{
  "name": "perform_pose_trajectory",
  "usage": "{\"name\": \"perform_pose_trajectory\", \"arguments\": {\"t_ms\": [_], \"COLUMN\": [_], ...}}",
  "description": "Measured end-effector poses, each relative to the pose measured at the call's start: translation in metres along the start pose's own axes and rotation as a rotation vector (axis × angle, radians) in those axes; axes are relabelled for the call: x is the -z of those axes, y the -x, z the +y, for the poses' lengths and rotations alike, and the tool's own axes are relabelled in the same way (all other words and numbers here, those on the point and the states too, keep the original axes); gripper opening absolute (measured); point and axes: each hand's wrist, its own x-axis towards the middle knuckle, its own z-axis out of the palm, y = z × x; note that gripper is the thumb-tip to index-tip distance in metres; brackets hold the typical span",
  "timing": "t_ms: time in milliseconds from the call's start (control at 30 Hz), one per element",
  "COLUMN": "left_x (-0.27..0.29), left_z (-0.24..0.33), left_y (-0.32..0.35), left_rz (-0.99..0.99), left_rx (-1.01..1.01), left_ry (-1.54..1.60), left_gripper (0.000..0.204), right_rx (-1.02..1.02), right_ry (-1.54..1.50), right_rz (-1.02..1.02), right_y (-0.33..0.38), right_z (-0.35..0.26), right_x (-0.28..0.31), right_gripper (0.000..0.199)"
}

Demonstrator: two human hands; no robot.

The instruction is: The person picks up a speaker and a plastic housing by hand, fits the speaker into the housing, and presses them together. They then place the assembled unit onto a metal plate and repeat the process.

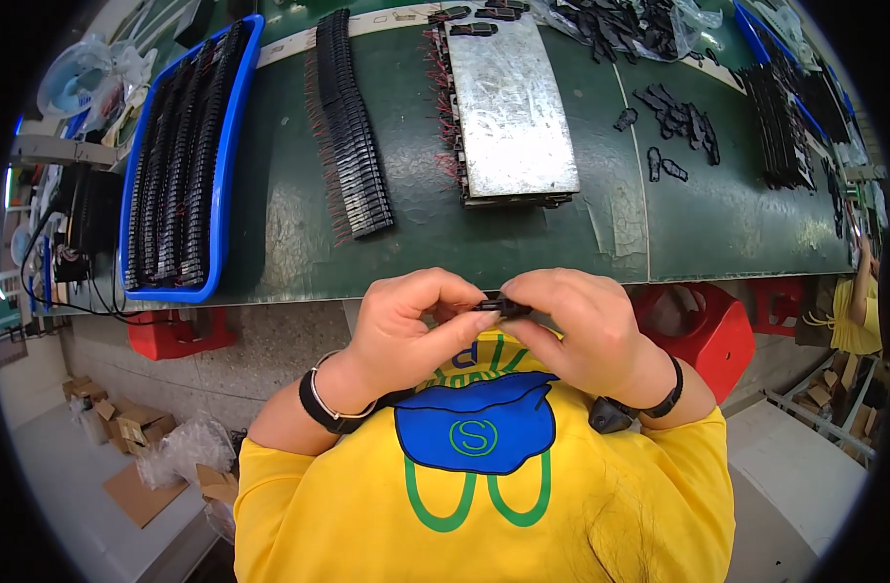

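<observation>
Close to my chest, just off the table's front edge, both hands pinch one small black plastic part (pixel 504 307). My left hand (pixel 406 325) grips its left end between thumb and fingers. On the other end, the thumb and fingers of my right hand (pixel 583 325) are closed. The fingers hide much of the part, so its exact kind cannot be made out. Beyond my hands lies a silvery metal plate (pixel 513 107) on a stack of black parts with red wires. Left of it runs a long row of black parts (pixel 353 146) with red wires.
A blue tray (pixel 218 243) full of black parts stands at the left of the green table (pixel 280 194). Loose black pieces (pixel 680 119) lie right of the plate. Farther right are stacked black strips (pixel 777 131). Red stools (pixel 702 335) sit under the edge. Another person (pixel 856 311) is at far right.
</observation>
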Motion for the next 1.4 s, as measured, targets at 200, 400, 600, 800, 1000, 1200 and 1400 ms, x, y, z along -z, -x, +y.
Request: {"name": "perform_pose_trajectory", "arguments": {"t_ms": [200, 400, 600, 800, 1000, 1200, 1400], "left_x": [0.004, 0.005, 0.006, 0.004, 0.005, 0.005, 0.002], "left_z": [-0.005, -0.009, -0.007, -0.009, -0.008, -0.005, -0.013], "left_y": [-0.003, -0.003, -0.006, -0.006, -0.007, -0.007, -0.007], "left_rz": [0.045, 0.055, 0.026, 0.017, -0.007, -0.034, -0.031], "left_rx": [-0.322, -0.425, -0.450, -0.405, -0.417, -0.382, -0.195], "left_ry": [-0.267, -0.338, -0.358, -0.301, -0.296, -0.313, -0.061], "left_gripper": [0.014, 0.016, 0.016, 0.016, 0.016, 0.013, 0.009], "right_rx": [-0.352, -0.240, -0.170, -0.180, -0.114, 0.007, 0.014], "right_ry": [-0.435, -0.390, -0.372, -0.389, -0.350, -0.244, -0.262], "right_rz": [-0.052, -0.104, -0.023, -0.021, 0.002, 0.077, 0.077], "right_y": [0.005, 0.006, 0.007, 0.007, 0.006, 0.004, 0.004], "right_z": [0.005, 0.013, 0.013, 0.013, 0.014, 0.017, 0.020], "right_x": [0.002, 0.001, -0.002, -0.002, -0.005, -0.010, -0.009], "right_gripper": [0.028, 0.023, 0.020, 0.018, 0.017, 0.018, 0.019]}}
